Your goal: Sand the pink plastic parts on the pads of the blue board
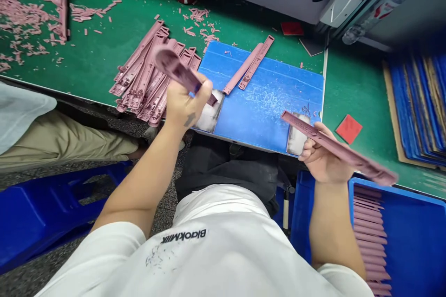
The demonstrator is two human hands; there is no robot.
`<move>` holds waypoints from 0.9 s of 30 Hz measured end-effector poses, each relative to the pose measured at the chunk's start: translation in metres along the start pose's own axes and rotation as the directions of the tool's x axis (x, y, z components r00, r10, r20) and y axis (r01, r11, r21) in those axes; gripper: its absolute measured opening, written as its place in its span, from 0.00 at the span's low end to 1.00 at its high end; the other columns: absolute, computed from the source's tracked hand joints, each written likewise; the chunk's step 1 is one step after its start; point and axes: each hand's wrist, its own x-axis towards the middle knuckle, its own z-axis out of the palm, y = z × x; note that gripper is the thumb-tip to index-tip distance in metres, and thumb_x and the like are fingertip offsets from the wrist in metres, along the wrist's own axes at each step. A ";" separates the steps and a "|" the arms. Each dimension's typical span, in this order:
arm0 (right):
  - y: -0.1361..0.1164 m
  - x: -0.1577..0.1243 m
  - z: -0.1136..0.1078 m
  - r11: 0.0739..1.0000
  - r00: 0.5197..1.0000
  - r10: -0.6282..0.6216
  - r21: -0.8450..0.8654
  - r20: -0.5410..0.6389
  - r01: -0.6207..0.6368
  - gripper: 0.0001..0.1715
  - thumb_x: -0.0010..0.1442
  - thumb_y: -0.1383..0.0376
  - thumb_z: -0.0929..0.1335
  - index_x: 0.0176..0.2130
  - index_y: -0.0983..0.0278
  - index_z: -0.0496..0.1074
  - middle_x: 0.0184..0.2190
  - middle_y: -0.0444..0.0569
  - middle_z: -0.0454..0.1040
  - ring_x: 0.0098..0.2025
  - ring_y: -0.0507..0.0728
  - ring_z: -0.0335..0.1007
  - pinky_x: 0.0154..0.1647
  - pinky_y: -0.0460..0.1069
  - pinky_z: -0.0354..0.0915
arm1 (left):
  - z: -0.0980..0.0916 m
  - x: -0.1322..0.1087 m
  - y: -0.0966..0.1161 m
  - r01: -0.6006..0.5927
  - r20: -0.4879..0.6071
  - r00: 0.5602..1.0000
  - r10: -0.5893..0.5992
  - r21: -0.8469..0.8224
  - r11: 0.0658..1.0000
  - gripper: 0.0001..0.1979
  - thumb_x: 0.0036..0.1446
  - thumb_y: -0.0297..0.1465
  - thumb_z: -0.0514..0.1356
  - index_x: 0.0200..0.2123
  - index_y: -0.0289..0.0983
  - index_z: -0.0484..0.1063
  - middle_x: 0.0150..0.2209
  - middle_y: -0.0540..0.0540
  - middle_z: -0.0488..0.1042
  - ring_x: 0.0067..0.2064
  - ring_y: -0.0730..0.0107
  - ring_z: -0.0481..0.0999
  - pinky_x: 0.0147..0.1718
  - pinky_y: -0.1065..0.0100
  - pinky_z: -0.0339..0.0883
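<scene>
Pink strips (pixel 343 151): one each gripped in curled fingers of left hand (pixel 186 104) and right hand (pixel 329 162). Two on blue board (pixel 258 120). Row (pixel 369 236) in blue bin (pixel 416 236), apparently done; heap (pixel 149 74) on green bench (pixel 101 55), apparently remaining.

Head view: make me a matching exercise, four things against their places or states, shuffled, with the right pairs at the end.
1. Left hand
2. Right hand
3. Pink pile
4. Row of pink strips

A. Inside the blue bin
B. Holding one strip beside the pile
C. On the green table, left of the blue mat
D. Holding another strip near the bin

Pairs: 1-B; 2-D; 3-C; 4-A
</scene>
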 end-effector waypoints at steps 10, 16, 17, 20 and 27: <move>-0.030 0.031 0.000 0.593 0.700 -0.668 -0.750 -0.254 0.293 0.27 0.76 0.43 0.67 0.32 0.53 0.81 0.31 0.52 0.79 0.36 0.66 0.79 0.37 0.63 0.77 | 0.040 0.020 -0.031 0.036 0.034 0.999 -0.031 -0.149 0.988 0.38 0.76 0.68 0.54 0.31 0.44 0.47 0.25 0.57 0.42 0.24 0.83 0.50 0.30 0.63 0.41; -0.028 0.079 0.000 0.735 0.811 -0.532 -0.607 -0.242 0.302 0.28 0.68 0.39 0.70 0.26 0.51 0.66 0.25 0.49 0.68 0.32 0.64 0.72 0.38 0.64 0.74 | 0.040 0.022 -0.032 -0.014 -0.090 0.996 0.000 -0.157 0.988 0.42 0.72 0.70 0.59 0.29 0.43 0.45 0.24 0.57 0.43 0.24 0.83 0.48 0.29 0.63 0.39; -0.022 0.082 0.001 0.809 0.838 -0.486 -0.490 -0.246 0.325 0.31 0.67 0.37 0.70 0.25 0.51 0.60 0.22 0.45 0.62 0.27 0.61 0.66 0.31 0.61 0.70 | 0.038 0.023 -0.033 -0.022 -0.104 0.995 0.005 -0.162 0.987 0.41 0.73 0.68 0.60 0.29 0.43 0.45 0.24 0.57 0.42 0.23 0.83 0.48 0.29 0.63 0.40; -0.006 0.084 0.001 0.889 0.840 -0.446 -0.259 -0.310 0.377 0.38 0.64 0.36 0.71 0.25 0.53 0.48 0.18 0.37 0.42 0.18 0.53 0.41 0.20 0.53 0.53 | 0.032 0.026 -0.037 0.051 -0.064 0.996 -0.063 -0.171 0.984 0.37 0.78 0.60 0.60 0.30 0.44 0.44 0.25 0.57 0.39 0.23 0.82 0.47 0.30 0.63 0.40; 0.004 0.100 0.001 0.848 0.668 -0.523 -0.246 -0.529 0.469 0.38 0.67 0.37 0.70 0.28 0.52 0.44 0.19 0.34 0.37 0.18 0.50 0.34 0.18 0.51 0.45 | 0.041 0.042 -0.038 0.127 -0.142 0.977 -0.161 -0.224 0.966 0.30 0.79 0.48 0.58 0.32 0.45 0.43 0.23 0.58 0.38 0.22 0.78 0.43 0.24 0.62 0.41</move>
